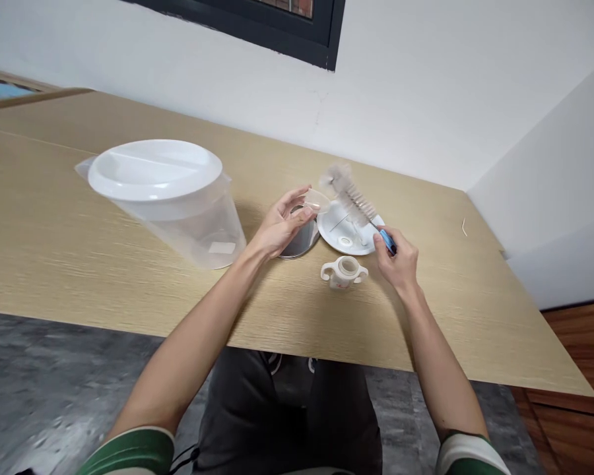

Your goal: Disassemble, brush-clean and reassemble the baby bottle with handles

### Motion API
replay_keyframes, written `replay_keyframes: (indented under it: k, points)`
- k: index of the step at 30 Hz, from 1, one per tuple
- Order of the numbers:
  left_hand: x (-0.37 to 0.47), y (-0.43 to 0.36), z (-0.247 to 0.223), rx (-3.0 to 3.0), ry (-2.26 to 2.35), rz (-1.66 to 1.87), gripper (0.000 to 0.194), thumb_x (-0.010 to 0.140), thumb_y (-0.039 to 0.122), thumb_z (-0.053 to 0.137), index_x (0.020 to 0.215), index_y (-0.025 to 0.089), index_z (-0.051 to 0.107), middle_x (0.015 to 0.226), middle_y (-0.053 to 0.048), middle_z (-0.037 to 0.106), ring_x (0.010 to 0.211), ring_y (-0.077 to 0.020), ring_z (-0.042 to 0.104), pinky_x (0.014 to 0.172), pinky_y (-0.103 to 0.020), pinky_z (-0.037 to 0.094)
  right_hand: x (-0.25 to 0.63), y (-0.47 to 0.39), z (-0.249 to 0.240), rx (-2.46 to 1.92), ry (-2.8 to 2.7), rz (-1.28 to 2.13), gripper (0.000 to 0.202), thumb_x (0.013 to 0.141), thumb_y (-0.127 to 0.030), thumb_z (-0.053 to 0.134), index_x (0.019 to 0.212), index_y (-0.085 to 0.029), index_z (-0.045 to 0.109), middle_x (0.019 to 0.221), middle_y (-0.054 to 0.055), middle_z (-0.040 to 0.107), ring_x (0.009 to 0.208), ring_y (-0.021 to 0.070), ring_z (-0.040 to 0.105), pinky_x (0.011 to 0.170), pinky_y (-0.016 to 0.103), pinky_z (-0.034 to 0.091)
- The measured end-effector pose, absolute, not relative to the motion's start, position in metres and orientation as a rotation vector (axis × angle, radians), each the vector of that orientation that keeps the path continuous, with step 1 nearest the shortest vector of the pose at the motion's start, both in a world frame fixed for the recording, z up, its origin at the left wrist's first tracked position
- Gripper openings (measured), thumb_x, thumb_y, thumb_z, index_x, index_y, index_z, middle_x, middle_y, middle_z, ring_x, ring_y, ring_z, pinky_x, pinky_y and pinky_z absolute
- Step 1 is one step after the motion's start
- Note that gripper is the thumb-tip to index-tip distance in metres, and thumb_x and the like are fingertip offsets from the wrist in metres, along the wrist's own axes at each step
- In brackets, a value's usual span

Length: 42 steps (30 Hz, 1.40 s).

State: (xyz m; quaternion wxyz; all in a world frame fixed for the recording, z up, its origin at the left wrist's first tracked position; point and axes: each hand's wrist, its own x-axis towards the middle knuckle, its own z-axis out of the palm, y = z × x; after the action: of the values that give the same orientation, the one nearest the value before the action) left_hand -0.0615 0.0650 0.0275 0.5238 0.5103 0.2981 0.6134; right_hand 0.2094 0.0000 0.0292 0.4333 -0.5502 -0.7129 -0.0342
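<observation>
Between its thumb and fingers, my left hand [283, 223] holds a small clear plastic cup [317, 200], tilted toward the right. My right hand [396, 258] grips the blue handle of a bottle brush [352, 192], whose white bristles point up and left near the cup, apart from it. Beneath the brush lies a white plate [349, 247] with small pieces on it, partly hidden by the bristles. A round grey metal dish or lid [301, 243] sits below my left hand, partly covered by it. Closer to me stands an uncapped two-handled baby bottle [345, 272], upright on the table.
To the left stands a large translucent pitcher [198, 231] with a white lid [153, 170]. A thin pale strip [464, 227] lies at the right of the wooden table [287, 316]. A white wall [400, 92] with a dark window frame [297, 33] rises behind.
</observation>
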Motion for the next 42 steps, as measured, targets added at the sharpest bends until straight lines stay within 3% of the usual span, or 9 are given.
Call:
replay_keyframes:
  k: [8, 14, 24, 28, 33, 42]
  points:
    - [-0.064, 0.07, 0.026, 1.297, 0.704, 1.507, 0.071, 0.062, 0.042, 0.095, 0.121, 0.022, 0.062, 0.128, -0.012, 0.067, 0.123, -0.0269, 0.064, 0.11, -0.043, 0.051, 0.212, -0.001, 0.031, -1.503, -1.747, -0.228, 0.04, 0.1, -0.05, 0.049, 0.108, -0.019, 0.073, 0.077, 0.004, 0.071, 0.064, 0.0165, 0.061, 0.063, 0.028, 0.042]
    - [-0.062, 0.066, 0.029, 1.177, 0.705, 1.46, 0.069, 0.063, 0.036, 0.096, 0.119, 0.019, 0.06, 0.122, -0.013, 0.072, 0.122, -0.0267, 0.066, 0.112, -0.043, 0.047, 0.211, -0.004, 0.032, -1.304, -1.767, -0.174, 0.037, 0.101, -0.046, 0.05, 0.108, -0.016, 0.071, 0.072, 0.002, 0.067, 0.056, 0.0126, 0.055, 0.06, 0.026, 0.044]
    - [-0.058, 0.057, 0.037, 1.02, 0.654, 1.273, 0.049, 0.072, 0.047, 0.091, 0.101, 0.013, 0.071, 0.104, -0.014, 0.078, 0.094, -0.0192, 0.073, 0.086, -0.026, 0.054, 0.212, 0.001, 0.027, -1.43, -1.744, -0.275, 0.038, 0.102, -0.045, 0.048, 0.11, -0.017, 0.072, 0.078, 0.004, 0.072, 0.063, 0.0148, 0.061, 0.063, 0.026, 0.042]
    - [-0.057, 0.056, 0.038, 0.983, 0.637, 1.285, 0.042, 0.084, 0.049, 0.081, 0.1, 0.012, 0.073, 0.112, -0.016, 0.076, 0.094, -0.0186, 0.073, 0.084, -0.026, 0.055, 0.214, 0.0, 0.029, -1.4, -1.657, -0.247, 0.038, 0.101, -0.045, 0.049, 0.107, -0.015, 0.071, 0.07, 0.002, 0.067, 0.058, 0.0143, 0.059, 0.061, 0.027, 0.043]
    - [-0.056, 0.054, 0.039, 0.889, 0.614, 1.336, 0.029, 0.085, 0.04, 0.082, 0.092, 0.013, 0.073, 0.102, -0.011, 0.076, 0.092, -0.0169, 0.072, 0.088, -0.026, 0.055, 0.206, -0.004, 0.031, -1.277, -1.764, -0.243, 0.034, 0.102, -0.041, 0.049, 0.11, -0.016, 0.07, 0.074, 0.003, 0.07, 0.058, 0.0128, 0.06, 0.059, 0.026, 0.043]
    - [-0.055, 0.049, 0.048, 0.693, 0.527, 1.304, 0.026, 0.098, 0.034, 0.061, 0.113, 0.014, 0.067, 0.103, -0.014, 0.076, 0.091, -0.0179, 0.072, 0.09, -0.029, 0.056, 0.213, 0.0, 0.029, -1.282, -1.711, -0.36, 0.028, 0.101, -0.037, 0.052, 0.106, -0.016, 0.07, 0.079, 0.004, 0.074, 0.061, 0.0139, 0.065, 0.058, 0.026, 0.044]
